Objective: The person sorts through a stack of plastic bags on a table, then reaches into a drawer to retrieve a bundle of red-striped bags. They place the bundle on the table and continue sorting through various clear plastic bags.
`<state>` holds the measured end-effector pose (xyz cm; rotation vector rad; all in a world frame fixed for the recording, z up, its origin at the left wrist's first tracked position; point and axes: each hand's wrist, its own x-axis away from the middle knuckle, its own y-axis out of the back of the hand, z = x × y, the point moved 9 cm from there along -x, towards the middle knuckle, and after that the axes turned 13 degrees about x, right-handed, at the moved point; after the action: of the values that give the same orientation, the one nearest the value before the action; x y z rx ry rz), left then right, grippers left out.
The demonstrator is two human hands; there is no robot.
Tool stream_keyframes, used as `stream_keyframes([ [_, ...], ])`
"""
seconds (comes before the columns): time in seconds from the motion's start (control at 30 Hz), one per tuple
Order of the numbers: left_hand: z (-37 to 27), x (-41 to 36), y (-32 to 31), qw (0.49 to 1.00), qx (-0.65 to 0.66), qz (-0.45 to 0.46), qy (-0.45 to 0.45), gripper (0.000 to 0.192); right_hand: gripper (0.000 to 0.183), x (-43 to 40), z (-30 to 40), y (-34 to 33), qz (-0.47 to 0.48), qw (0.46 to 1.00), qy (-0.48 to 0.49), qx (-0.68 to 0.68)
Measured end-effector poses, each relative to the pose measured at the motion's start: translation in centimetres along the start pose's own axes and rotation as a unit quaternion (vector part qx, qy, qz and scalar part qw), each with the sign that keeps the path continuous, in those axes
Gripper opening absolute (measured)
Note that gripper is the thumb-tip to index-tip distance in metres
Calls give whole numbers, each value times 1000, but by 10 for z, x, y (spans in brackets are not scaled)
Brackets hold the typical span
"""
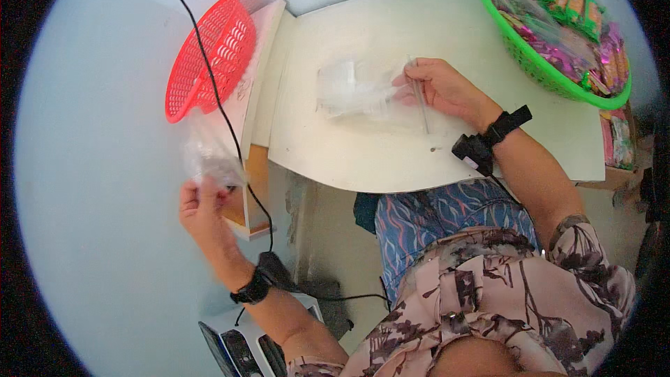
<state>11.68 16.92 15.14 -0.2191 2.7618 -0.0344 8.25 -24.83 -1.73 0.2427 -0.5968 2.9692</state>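
My left hand [204, 201], blurred, grips a bunched clear plastic bag [207, 149] beside the table's left end, just below the red basket. Over the white table, my right hand [426, 84] pinches a thin clear strip or tube [421, 102] between thumb and fingers. Left of those fingers lie thin clear plastic bags [348, 89], one edge reaching my fingertips; whether I also hold that edge I cannot tell. Both wrists wear black straps.
A red plastic basket [225, 57] leans at the left on a white ledge. At the right, a green plastic basket [549, 70] holds many wrapped snacks [576, 5]. A black cable [209, 68] hangs across the left side. More packets [621, 136] sit in a box below the green basket.
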Motion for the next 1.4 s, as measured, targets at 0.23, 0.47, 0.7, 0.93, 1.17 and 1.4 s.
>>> stream_keyframes([
  [0.23,75,65,-163,973,73,162,147,19,14,7,23,32,-45,995,25,81],
  [0.47,79,76,-197,983,-140,94,-78,41,16,13,43,55,-161,967,26,196],
  [0.7,72,137,-253,883,-268,295,-247,43,17,14,51,69,-237,943,78,220],
  [0.93,143,103,-261,815,-417,374,-150,43,17,3,44,75,-267,929,79,243],
  [1.17,173,72,-251,772,-473,401,-141,52,18,-2,56,91,-329,885,173,281],
  [1.4,82,111,-247,893,-314,259,-193,48,15,11,60,71,-233,953,146,127],
])
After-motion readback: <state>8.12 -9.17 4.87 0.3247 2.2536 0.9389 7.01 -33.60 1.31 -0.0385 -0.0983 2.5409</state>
